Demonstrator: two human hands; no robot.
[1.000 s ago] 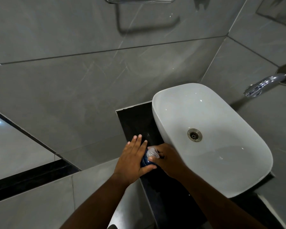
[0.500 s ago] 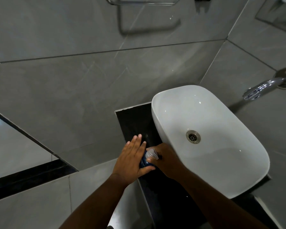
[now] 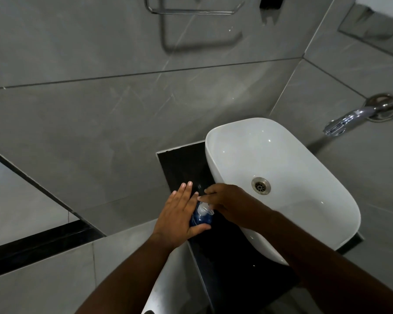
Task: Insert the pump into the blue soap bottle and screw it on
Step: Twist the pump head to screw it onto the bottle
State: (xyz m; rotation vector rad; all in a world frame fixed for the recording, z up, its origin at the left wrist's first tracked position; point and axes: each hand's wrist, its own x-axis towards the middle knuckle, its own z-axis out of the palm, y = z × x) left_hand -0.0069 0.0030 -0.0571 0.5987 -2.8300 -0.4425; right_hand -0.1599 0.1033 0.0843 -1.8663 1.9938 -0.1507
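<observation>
While left hand [image 3: 179, 214] steadies blue soap bottle [image 3: 201, 219], right hand [image 3: 230, 203] atop pump [image 3: 203, 209]

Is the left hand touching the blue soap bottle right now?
Touching. The head view shows the left hand with its palm flat against the side of the blue soap bottle and its thumb hooked under the near side.

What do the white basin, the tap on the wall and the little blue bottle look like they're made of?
Basin: probably glazed ceramic, since it is smooth white with glossy highlights. Tap: polished chromed metal by its mirror-like shine. Blue bottle: likely translucent plastic, though both hands mostly hide it.
</observation>
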